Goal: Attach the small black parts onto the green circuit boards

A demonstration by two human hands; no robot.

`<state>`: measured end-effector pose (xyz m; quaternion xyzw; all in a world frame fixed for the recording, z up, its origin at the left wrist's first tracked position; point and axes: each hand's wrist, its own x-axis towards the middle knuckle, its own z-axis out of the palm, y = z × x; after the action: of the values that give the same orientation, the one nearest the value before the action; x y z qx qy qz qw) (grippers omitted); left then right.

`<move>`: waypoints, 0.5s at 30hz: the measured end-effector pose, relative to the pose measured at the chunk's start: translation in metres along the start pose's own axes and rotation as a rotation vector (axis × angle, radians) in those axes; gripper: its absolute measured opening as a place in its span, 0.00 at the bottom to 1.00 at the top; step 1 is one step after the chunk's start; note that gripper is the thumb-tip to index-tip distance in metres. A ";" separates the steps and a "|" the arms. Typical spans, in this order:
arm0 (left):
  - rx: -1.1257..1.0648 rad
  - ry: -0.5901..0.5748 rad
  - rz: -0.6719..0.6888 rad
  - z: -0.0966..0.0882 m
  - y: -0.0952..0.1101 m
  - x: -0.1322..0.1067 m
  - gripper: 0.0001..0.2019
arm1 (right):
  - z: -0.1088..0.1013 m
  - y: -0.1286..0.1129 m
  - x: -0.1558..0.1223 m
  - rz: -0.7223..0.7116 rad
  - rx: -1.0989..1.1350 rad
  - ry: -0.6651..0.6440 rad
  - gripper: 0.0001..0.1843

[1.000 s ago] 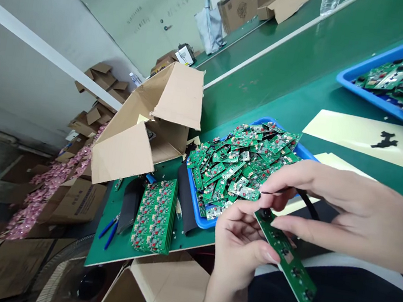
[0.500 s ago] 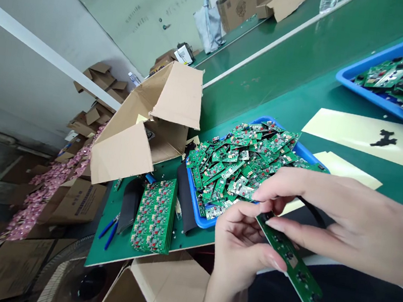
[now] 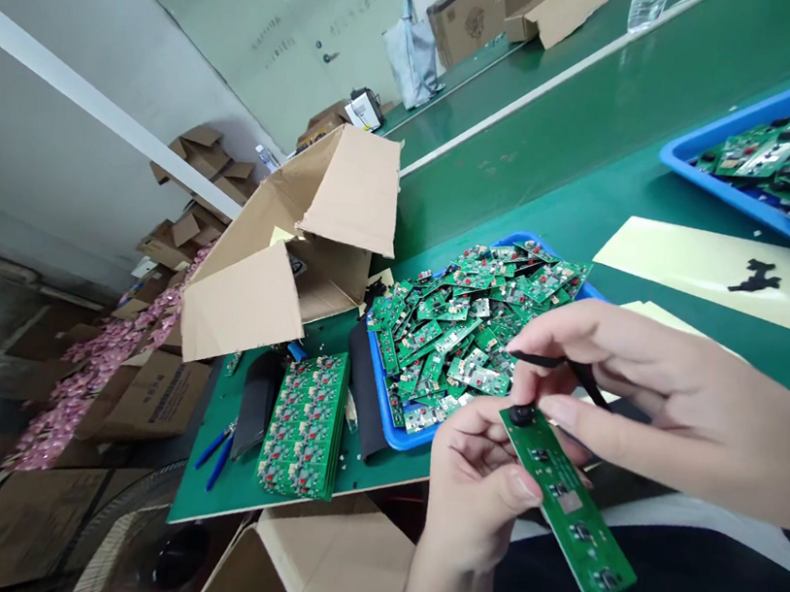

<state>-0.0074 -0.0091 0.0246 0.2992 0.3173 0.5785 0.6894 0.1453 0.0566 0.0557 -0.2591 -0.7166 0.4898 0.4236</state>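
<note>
My left hand (image 3: 478, 489) grips a narrow green circuit board (image 3: 574, 512), thumb on top. The board slants down to the right, and a round black part (image 3: 521, 415) sits at its upper end. Just above that end, my right hand (image 3: 650, 410) is closed on a thin black strip (image 3: 540, 360); I cannot make out exactly what it is. Its index finger and thumb are beside the round part. Behind both hands, a blue tray (image 3: 381, 392) is heaped with small green boards (image 3: 460, 330).
Left of the tray stand stacked board panels (image 3: 303, 425), blue-handled pliers (image 3: 215, 455) and an open carton (image 3: 242, 314). Yellowish sheets (image 3: 708, 267), one bearing a black cutout (image 3: 756, 277), lie to the right. Another blue tray (image 3: 704, 188) of boards is at the far right.
My right hand has lifted slightly off the board's upper end, uncovering the round black part. The black strip shows more clearly, and the board has turned its face more toward me.
</note>
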 end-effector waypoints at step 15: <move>0.094 0.139 -0.033 -0.010 -0.010 0.012 0.21 | 0.002 0.012 0.007 -0.281 -0.462 -0.095 0.11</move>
<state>-0.0079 0.0016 0.0098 0.2852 0.3962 0.5710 0.6601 0.1395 0.0663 0.0466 -0.2236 -0.8573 0.2617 0.3829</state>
